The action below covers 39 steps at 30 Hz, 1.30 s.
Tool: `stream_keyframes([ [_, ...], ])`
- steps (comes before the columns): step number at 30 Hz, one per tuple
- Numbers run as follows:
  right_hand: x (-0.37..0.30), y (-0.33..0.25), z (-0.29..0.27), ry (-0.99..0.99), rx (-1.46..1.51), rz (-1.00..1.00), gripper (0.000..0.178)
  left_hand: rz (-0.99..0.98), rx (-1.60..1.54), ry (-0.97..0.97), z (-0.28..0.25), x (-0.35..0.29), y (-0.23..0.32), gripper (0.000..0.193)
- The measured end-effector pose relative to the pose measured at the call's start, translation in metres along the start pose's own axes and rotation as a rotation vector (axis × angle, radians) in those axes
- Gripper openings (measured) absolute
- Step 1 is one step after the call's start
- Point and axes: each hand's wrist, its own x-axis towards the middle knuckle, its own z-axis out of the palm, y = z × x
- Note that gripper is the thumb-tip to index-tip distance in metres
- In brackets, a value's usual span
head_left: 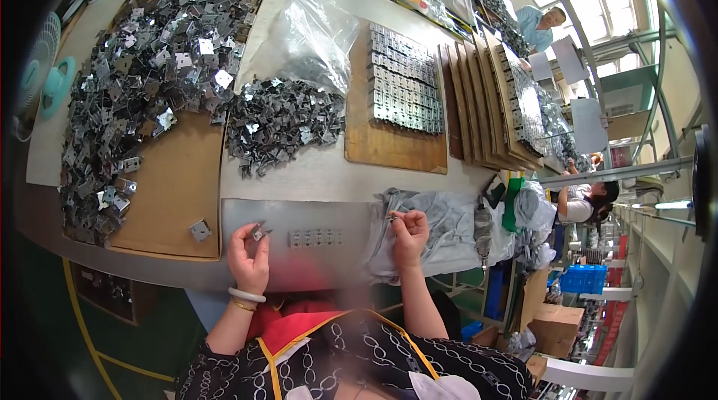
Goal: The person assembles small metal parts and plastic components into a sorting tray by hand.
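My left hand (248,264) pinches a small bent metal bracket (259,231) between thumb and fingers, just above the near table edge. To the right, my right hand (410,241) has its fingertips closed on a tiny metal piece (393,217), too small to tell its exact kind. Between the hands lies a smooth grey sheet (254,210), and on it a short row of small metal parts (315,238) stands side by side. Crumpled grey cloth or plastic (447,214) lies under and beyond my right hand.
A shallow cardboard tray (176,175) heaped with metal brackets (149,63) fills the left. Ahead are a pile of small dark parts (284,119), a clear plastic bag (310,37) and a board (396,151) bearing rows of parts. Stacked boards (479,101) stand right; other people work beyond.
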Motion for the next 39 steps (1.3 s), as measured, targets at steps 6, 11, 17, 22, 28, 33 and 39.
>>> stream_keyframes([
  [6, 0.001, -0.002, -0.003, -0.022, 0.024, -0.016, 0.026, 0.015, -0.032, 0.014, 0.001, 0.004, 0.004, 0.028],
  [11, 0.012, 0.034, -0.036, -0.052, 0.004, -0.090, 0.026, 0.036, 0.033, 0.050, 0.004, 0.000, 0.002, 0.026],
  [17, 0.013, 0.035, -0.033, -0.050, 0.039, -0.093, 0.026, 0.071, -0.034, 0.029, 0.000, -0.001, -0.001, 0.027],
  [22, 0.013, 0.029, -0.030, -0.072, 0.068, -0.087, 0.024, 0.038, -0.076, 0.012, 0.001, -0.003, 0.004, 0.027],
  [28, 0.001, 0.002, -0.018, -0.050, -0.048, 0.037, 0.030, 0.027, -0.158, -0.047, 0.006, -0.010, 0.043, 0.033],
  [33, -0.024, -0.008, -0.001, -0.182, -0.180, 0.083, 0.031, 0.020, -0.164, -0.115, 0.017, -0.016, 0.082, 0.038],
  [39, -0.033, -0.020, 0.020, -0.223, -0.286, -0.009, 0.031, 0.261, 0.132, -0.245, 0.032, -0.020, 0.118, 0.029],
])
